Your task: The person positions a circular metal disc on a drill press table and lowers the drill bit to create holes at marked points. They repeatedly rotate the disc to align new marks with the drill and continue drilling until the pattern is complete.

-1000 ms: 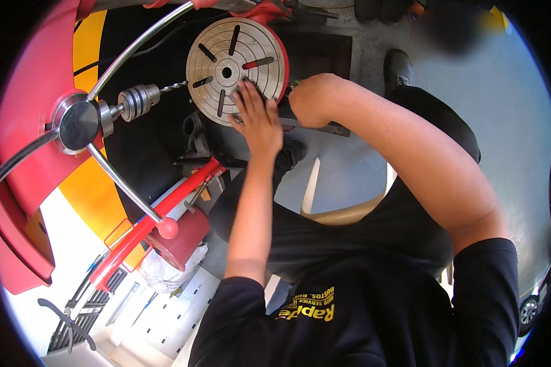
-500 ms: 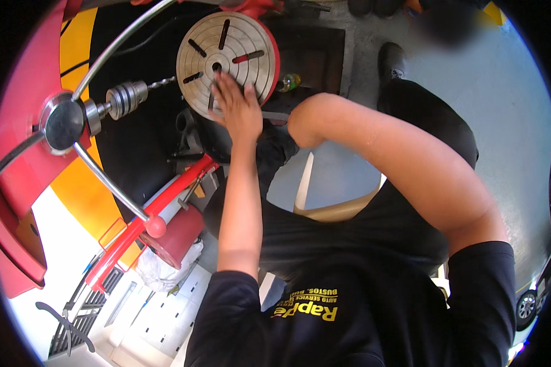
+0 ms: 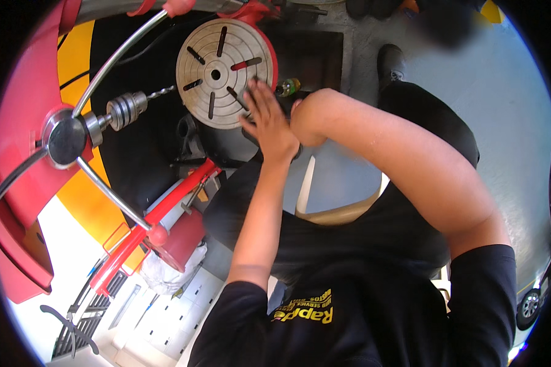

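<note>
The round metal plate (image 3: 202, 113) stands at the far middle of the scene, its ringed and slotted face toward me. My left hand (image 3: 272, 127) lies across its near right edge, fingers stretched out and a little apart, closed around nothing that I can see; I cannot tell what, if anything, is under the fingertips. My right hand (image 3: 307, 125) is bent down at the wrist just beside the left one, its fingers hidden, so I cannot tell how open it is or whether it has hold of anything.

Just right of the plate is a small bottle (image 3: 288, 87) with a green and yellow label. To the left, the drill bit (image 3: 161, 92) points at the plate from a silver chuck (image 3: 127, 111). Further left is the spoked handle (image 3: 67, 139) on the red machine body (image 3: 21, 131). Near left are a red bar (image 3: 179, 194) and a white bag (image 3: 168, 272).
</note>
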Available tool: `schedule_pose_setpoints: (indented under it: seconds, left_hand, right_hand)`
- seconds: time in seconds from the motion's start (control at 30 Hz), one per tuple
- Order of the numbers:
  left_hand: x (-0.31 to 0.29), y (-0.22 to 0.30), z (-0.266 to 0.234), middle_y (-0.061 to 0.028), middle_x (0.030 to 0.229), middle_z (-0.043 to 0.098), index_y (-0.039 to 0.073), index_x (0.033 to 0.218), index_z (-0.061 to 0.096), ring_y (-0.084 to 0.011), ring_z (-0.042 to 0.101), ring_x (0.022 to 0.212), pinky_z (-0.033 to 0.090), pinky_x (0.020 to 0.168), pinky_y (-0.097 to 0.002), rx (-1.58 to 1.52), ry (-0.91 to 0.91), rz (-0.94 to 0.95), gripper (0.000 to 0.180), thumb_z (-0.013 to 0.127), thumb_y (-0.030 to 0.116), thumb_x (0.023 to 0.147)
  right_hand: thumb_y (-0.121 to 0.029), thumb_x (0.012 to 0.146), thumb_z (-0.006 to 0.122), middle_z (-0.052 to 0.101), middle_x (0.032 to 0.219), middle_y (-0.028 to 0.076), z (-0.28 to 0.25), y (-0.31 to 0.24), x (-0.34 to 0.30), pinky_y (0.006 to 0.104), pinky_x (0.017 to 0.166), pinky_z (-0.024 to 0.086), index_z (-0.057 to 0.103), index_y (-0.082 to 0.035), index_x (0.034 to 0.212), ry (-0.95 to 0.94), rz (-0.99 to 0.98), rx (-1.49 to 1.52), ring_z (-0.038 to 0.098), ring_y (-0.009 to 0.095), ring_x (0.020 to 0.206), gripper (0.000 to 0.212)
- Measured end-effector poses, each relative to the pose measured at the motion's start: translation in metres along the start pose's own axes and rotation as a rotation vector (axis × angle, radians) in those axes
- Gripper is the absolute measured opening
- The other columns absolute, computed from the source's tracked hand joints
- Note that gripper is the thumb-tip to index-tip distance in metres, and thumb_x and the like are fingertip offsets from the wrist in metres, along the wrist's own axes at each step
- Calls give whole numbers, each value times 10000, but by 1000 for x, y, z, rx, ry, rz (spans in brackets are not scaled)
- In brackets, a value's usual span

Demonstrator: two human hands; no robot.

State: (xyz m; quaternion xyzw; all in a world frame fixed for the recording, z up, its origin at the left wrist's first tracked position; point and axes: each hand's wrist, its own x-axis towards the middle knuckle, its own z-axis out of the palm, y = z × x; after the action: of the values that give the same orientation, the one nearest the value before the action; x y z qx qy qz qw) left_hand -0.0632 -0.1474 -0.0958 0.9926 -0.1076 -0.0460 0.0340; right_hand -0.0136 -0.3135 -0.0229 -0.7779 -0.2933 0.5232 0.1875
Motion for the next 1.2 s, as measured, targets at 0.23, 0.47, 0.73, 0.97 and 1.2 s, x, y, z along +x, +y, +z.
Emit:
schedule_pose_setpoints:
  seconds: [0.23,0.47,0.73,0.97,1.2]
  left_hand:
    - [81,-34,-19,-136,1775,129,54,1688,171,-388,92,1632,46,1207,-758,-118,-20,-176,910,414,655,1050]
    - [117,-8,-12,-122,1779,124,75,1695,162,-372,76,1637,63,1212,-747,-27,-52,13,872,388,634,1065]
    - [77,-8,0,-138,1777,115,71,1690,181,-385,79,1634,80,1196,-767,-55,-92,61,928,383,698,1038]
    - [159,-110,-19,-108,1779,134,90,1696,162,-367,128,1631,88,1211,-746,-101,63,-109,896,384,668,1048]
    - [170,-60,-21,-102,1782,113,90,1698,147,-350,87,1639,62,1234,-719,23,-26,73,866,385,632,1067]
  right_hand:
    - [-79,844,654,720,1308,194,-3,-1,-6,534,971,557,784,-98,1232,1,-45,11,706,368,1176,410]
    - [-128,894,638,724,1327,140,-12,0,-10,556,958,566,740,-125,1318,-65,-39,-19,704,374,1181,436]
    - [-127,886,656,741,1284,117,-12,10,-10,552,923,577,752,-140,1300,-54,53,48,724,353,1134,426]
    - [-132,885,657,748,1266,105,-3,1,-4,571,905,574,761,-151,1285,-81,12,-14,729,360,1110,414]
    - [-125,884,658,747,1270,89,-12,3,2,544,894,584,766,-157,1281,-106,32,-16,730,347,1117,412]
